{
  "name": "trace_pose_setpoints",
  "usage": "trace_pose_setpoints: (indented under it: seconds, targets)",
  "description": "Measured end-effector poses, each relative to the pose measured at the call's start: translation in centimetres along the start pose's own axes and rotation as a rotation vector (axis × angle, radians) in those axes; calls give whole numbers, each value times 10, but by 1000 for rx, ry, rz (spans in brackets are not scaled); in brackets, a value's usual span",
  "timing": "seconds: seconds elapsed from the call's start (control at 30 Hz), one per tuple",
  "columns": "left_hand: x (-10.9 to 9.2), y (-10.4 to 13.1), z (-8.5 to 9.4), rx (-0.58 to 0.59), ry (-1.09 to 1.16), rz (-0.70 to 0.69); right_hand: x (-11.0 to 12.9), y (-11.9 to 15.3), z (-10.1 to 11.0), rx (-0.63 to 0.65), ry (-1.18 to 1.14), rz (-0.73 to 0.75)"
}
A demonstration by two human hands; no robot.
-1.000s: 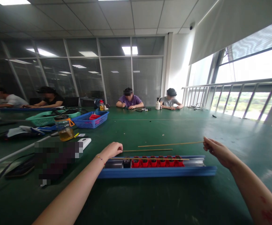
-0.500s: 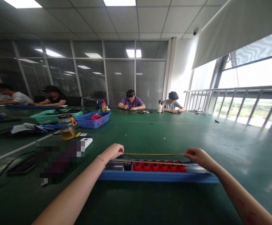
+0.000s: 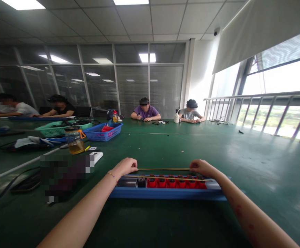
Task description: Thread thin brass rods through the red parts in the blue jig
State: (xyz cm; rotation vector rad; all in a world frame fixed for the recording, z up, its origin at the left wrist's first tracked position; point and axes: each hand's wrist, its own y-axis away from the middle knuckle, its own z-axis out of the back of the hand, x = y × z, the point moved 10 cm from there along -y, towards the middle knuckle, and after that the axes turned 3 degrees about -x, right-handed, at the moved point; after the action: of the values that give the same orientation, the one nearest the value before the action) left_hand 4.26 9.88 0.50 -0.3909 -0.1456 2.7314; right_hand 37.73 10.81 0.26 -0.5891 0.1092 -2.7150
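Note:
A thin yellowish band (image 3: 162, 169) runs straight between my two hands, just beyond a long blue tray. My left hand (image 3: 126, 165) is closed on its left end, above the tray's far left corner. Fingers pinched, my right hand (image 3: 201, 166) grips it farther right, over the far edge. The blue tray (image 3: 165, 195) holds a row of several red holders (image 3: 171, 183) with black tops. Left of them are a black block (image 3: 141, 182) and a grey metal surface (image 3: 129, 183). A second thin yellowish strand (image 3: 181, 179) crosses lengthwise above the red holders. My right forearm hides the tray's right end.
Left of the tray stand a jar of amber liquid (image 3: 75, 142), a blue basket (image 3: 106, 135), a green basket (image 3: 53, 129) and a white object (image 3: 97, 157). A dark phone-like object (image 3: 26, 184) lies nearer. Several people sit across the green table (image 3: 160, 141).
My right hand has moved left, toward my left hand, and the span of band between them is shorter. My left hand has stayed nearly in place.

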Motion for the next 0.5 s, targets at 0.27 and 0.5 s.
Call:
trace_pose_setpoints:
  seconds: [0.27, 0.5]
  targets:
    - [2, -1, 0, -1, -12, 6, 1, 5, -3, 61, -27, -4]
    - [1, -1, 0, -2, -15, 11, 28, 17, 25, 108, -89, 29]
